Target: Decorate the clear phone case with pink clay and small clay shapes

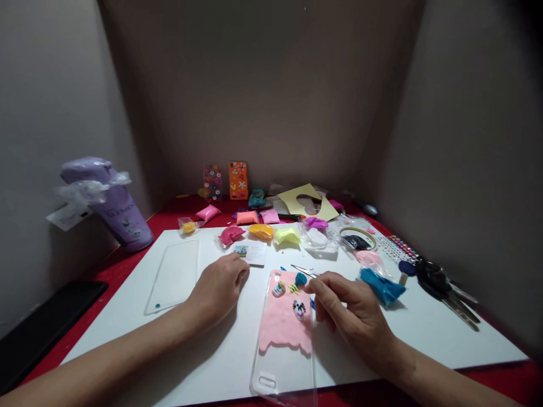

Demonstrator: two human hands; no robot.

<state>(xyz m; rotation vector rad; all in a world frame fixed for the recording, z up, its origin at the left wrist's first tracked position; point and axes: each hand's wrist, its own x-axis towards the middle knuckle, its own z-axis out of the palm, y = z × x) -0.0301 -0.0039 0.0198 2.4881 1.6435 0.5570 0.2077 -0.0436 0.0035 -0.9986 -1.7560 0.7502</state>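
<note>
A clear phone case lies in front of me, its upper part covered with pink clay. On the clay sit a striped white, blue and orange piece, a yellow striped piece, a teal piece and a white face-like piece with black lines. My right hand is pinched at the case's upper right edge; what its fingers hold, if anything, is hidden. Pointed metal tips show behind it. My left hand, curled closed, rests beside a small printed card; its inside is hidden.
A second clear case lies left on the white board. Clay packets, including an orange one and a blue one, line the back and right. Scissors lie far right. A purple tumbler stands left.
</note>
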